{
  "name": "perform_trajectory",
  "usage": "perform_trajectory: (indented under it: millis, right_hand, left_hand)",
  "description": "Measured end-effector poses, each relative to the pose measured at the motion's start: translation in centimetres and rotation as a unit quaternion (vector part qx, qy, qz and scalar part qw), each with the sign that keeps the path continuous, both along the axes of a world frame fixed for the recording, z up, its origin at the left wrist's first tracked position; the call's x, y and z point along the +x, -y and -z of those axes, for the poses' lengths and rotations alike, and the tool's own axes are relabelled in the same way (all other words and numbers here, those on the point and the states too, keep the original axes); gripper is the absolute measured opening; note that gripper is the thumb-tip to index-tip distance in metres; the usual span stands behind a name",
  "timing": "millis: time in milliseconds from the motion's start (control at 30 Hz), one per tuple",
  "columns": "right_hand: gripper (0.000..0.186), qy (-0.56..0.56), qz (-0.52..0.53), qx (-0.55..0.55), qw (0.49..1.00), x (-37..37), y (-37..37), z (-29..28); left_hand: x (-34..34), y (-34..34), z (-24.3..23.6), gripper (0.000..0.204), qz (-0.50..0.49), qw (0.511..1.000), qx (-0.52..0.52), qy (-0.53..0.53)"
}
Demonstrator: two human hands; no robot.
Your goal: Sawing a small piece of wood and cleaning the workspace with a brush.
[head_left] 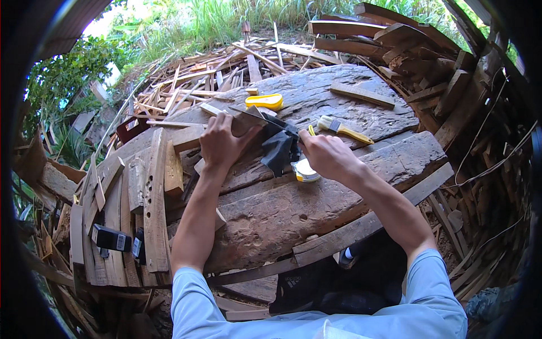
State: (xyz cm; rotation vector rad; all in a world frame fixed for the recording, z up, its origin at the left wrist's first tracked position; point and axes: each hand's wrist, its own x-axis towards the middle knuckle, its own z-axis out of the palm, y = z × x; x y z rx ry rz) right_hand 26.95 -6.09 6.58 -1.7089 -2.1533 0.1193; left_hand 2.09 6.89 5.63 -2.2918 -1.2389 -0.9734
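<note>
My left hand [223, 141] is closed around a short wood block [247, 120], pressing it near the middle of the weathered plank bench. In my right hand [330, 155] is the yellow-and-black handle of what looks like a hand saw [282, 124]. Its thin dark blade slants up and left to the block; whether it cuts in cannot be told. Below the blade lies a crumpled black cloth [279, 151]. Close under my right hand sits a yellow-and-white tape measure [305, 170], partly hidden. A paintbrush [345, 130] with a yellow handle lies just beyond that hand.
A yellow oval object [264, 101] and a loose wood strip [362, 95] lie on the far bench planks [322, 209]. At left are several wood offcuts [156, 203] and two black boxes [112, 238]. Scrap wood piles [203, 79] stand behind and at right.
</note>
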Motion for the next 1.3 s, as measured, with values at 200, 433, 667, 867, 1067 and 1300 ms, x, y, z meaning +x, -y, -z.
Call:
perform_trajectory:
  millis: [200,433,667,867,1067,1300]
  right_hand:
    - [0.021,0.003,-0.007,0.019,1.000,0.4,-1.6,1.8]
    - [0.026,-0.027,-0.030,0.093,0.995,1.3,-1.4,2.5]
    - [0.027,-0.046,-0.035,0.091,0.994,1.5,-1.2,2.9]
    - [0.025,-0.079,-0.057,0.124,0.988,1.3,-1.5,3.6]
    - [0.037,-0.103,-0.062,0.112,0.986,0.8,-1.1,3.3]
    - [0.035,-0.141,-0.110,0.115,0.977,1.0,-1.3,3.9]
  left_hand:
    - [-0.6,-1.2,1.0,0.069,-0.018,0.998,0.060,0.006]
    - [-0.6,-2.1,2.0,0.058,0.020,0.993,0.087,0.081]
    - [-0.3,-2.0,2.9,0.060,0.017,0.992,-0.014,0.124]
    - [-0.8,-2.1,3.0,0.063,0.049,0.986,-0.029,0.159]
    - [-1.1,-2.2,3.2,0.066,0.085,0.975,-0.049,0.201]
    - [-1.0,-2.5,4.4,0.069,0.221,0.932,-0.079,0.276]
